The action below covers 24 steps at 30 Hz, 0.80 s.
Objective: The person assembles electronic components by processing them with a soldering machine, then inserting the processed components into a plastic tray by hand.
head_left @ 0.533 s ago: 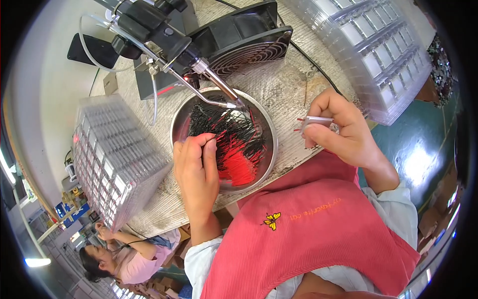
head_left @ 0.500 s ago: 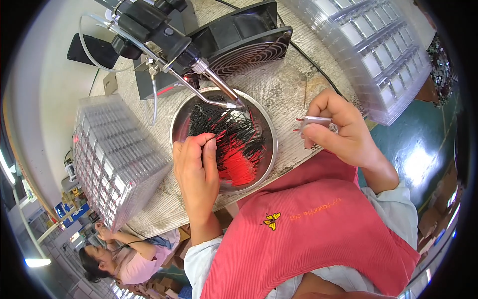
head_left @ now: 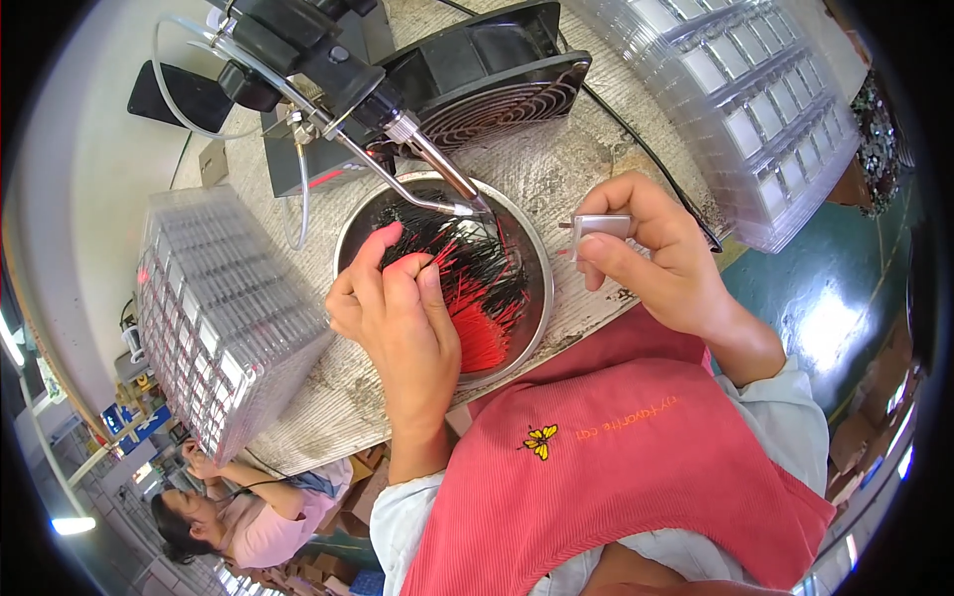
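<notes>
My left hand (head_left: pixel 402 308) is over the left side of a round metal bowl (head_left: pixel 548 308), thumb and a finger pinched on a thin wire that is mostly hidden. Inside the bowl lie many short black wires (head_left: pixel 462 243) and a bundle of red wires (head_left: pixel 479 340). To the right of the bowl, my right hand (head_left: pixel 664 263) grips a small, flat, silvery-white rectangular part (head_left: pixel 603 226) between thumb and fingers. Short leads stick out from its left end. Above the bowl, a soldering iron (head_left: pixel 452 167) on a stand points its tip down, beside a thin solder-feed tube (head_left: pixel 422 202).
A black fan (head_left: pixel 497 89) stands behind the bowl. Stacked clear plastic trays rise at left (head_left: pixel 234 318) and, holding white parts, at right (head_left: pixel 740 109). A black cable (head_left: pixel 651 149) crosses the worn tabletop (head_left: pixel 586 164). Another person (head_left: pixel 248 517) sits at lower left.
My right hand has shifted a little left and turned the part so its flat face shows. My left hand has moved slightly right, with another finger lifted away from the pinch.
</notes>
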Available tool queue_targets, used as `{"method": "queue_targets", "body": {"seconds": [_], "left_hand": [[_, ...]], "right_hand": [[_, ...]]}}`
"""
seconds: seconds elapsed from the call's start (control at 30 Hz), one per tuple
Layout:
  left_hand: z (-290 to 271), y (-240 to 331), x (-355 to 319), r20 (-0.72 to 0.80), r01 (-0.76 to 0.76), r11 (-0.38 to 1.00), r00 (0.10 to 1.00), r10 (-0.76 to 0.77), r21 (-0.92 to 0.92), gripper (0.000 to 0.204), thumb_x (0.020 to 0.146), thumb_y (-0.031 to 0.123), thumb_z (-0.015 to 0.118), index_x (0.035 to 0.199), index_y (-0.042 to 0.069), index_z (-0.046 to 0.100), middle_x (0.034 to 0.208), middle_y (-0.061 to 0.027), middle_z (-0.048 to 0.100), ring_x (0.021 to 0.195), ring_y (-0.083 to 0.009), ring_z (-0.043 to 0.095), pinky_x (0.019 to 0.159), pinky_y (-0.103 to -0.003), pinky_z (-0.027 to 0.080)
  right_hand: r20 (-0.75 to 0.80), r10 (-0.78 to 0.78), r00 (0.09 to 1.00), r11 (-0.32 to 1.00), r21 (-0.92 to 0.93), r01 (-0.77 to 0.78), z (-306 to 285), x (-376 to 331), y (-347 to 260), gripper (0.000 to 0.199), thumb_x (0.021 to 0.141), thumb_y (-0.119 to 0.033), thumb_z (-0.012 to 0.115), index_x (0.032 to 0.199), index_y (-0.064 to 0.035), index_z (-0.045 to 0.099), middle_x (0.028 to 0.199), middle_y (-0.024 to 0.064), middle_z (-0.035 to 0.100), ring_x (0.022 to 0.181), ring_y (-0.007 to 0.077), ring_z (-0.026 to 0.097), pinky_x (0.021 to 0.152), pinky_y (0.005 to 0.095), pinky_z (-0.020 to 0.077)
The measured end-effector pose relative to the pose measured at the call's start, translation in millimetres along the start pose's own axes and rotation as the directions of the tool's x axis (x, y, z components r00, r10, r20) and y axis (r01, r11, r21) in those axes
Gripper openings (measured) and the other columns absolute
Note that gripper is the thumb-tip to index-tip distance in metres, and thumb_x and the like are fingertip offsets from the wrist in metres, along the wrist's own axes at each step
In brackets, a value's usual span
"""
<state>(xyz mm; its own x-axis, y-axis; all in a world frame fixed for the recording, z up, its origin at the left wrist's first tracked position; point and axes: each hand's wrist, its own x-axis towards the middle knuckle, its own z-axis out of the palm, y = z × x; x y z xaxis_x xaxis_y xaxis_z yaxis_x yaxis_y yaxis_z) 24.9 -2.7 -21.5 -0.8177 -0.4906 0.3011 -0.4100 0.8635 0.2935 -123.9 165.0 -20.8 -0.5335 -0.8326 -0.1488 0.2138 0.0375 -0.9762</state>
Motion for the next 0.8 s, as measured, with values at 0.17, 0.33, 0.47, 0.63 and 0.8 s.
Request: {"method": "queue_targets", "body": {"seconds": [0.17, 0.33, 0.47, 0.63, 0.8], "left_hand": [[-1.8, 1.9, 1.3, 0.036, -0.015, 1.0, 0.999, 0.016, -0.008, 0.008, 0.09, 0.014, 0.057, 0.095, 0.008, 0.058, 0.106, -0.0027, 0.06, 0.099, -0.0252, 0.046, 0.09, -0.042, 0.027], [-3.1, 5.7, 1.1, 0.123, 0.004, 0.999, 0.992, 0.002, -0.046, 0.007, 0.089, 0.014, 0.057, 0.092, 0.009, 0.057, 0.094, -0.0023, 0.06, 0.092, -0.0236, 0.049, 0.086, -0.041, 0.028], [-2.1, 8.7, 1.2, 0.126, -0.019, 0.999, 0.992, 0.024, -0.045, 0.007, 0.088, 0.014, 0.057, 0.093, 0.009, 0.057, 0.094, -0.0028, 0.06, 0.092, -0.0241, 0.049, 0.087, -0.041, 0.027], [-1.0, 8.2, -1.3, 0.127, -0.011, 0.998, 0.992, 0.019, -0.065, 0.006, 0.088, 0.014, 0.058, 0.092, 0.008, 0.057, 0.095, -0.003, 0.06, 0.092, -0.0241, 0.049, 0.087, -0.041, 0.027], [-3.1, 6.0, -4.2, 0.141, -0.016, 0.997, 0.99, 0.027, -0.073, 0.007, 0.087, 0.013, 0.058, 0.092, 0.008, 0.057, 0.095, -0.0036, 0.059, 0.093, -0.0242, 0.048, 0.087, -0.041, 0.027]], "right_hand": [[-0.018, -0.053, 0.998, 0.998, 0.03, 0.054, 6.3, 3.7, 2.4, 0.023, 0.096, -0.006, 0.05, 0.117, 0.0018, 0.046, 0.089, 0.0054, 0.058, 0.078, 0.0101, 0.058, 0.072, 0.0248, 0.0478], [-0.034, -0.061, 0.998, 0.994, 0.092, 0.064, 11.5, 2.1, 2.9, 0.027, 0.096, -0.006, 0.05, 0.121, 0.0021, 0.043, 0.096, 0.0081, 0.062, 0.086, 0.0119, 0.062, 0.075, 0.0252, 0.0502], [-0.063, -0.04, 0.997, 0.963, 0.263, 0.056, 19.1, 3.1, 5.8, 0.022, 0.097, -0.006, 0.049, 0.116, 0.0014, 0.042, 0.103, 0.0093, 0.064, 0.092, 0.0122, 0.063, 0.076, 0.0256, 0.0518], [-0.01, 0.019, 1.0, 0.976, 0.219, -0.016, 25.9, 1.6, 11.9, 0.017, 0.098, -0.005, 0.046, 0.113, 0.0004, 0.04, 0.114, 0.0158, 0.061, 0.098, 0.016, 0.063, 0.079, 0.0276, 0.052], [-0.044, -0.025, 0.999, 0.99, 0.137, 0.031, 34.4, 0.7, 28.4, 0.016, 0.096, -0.004, 0.05, 0.11, 0.0028, 0.046, 0.107, 0.0102, 0.064, 0.094, 0.0109, 0.062, 0.077, 0.0262, 0.0522]]}}
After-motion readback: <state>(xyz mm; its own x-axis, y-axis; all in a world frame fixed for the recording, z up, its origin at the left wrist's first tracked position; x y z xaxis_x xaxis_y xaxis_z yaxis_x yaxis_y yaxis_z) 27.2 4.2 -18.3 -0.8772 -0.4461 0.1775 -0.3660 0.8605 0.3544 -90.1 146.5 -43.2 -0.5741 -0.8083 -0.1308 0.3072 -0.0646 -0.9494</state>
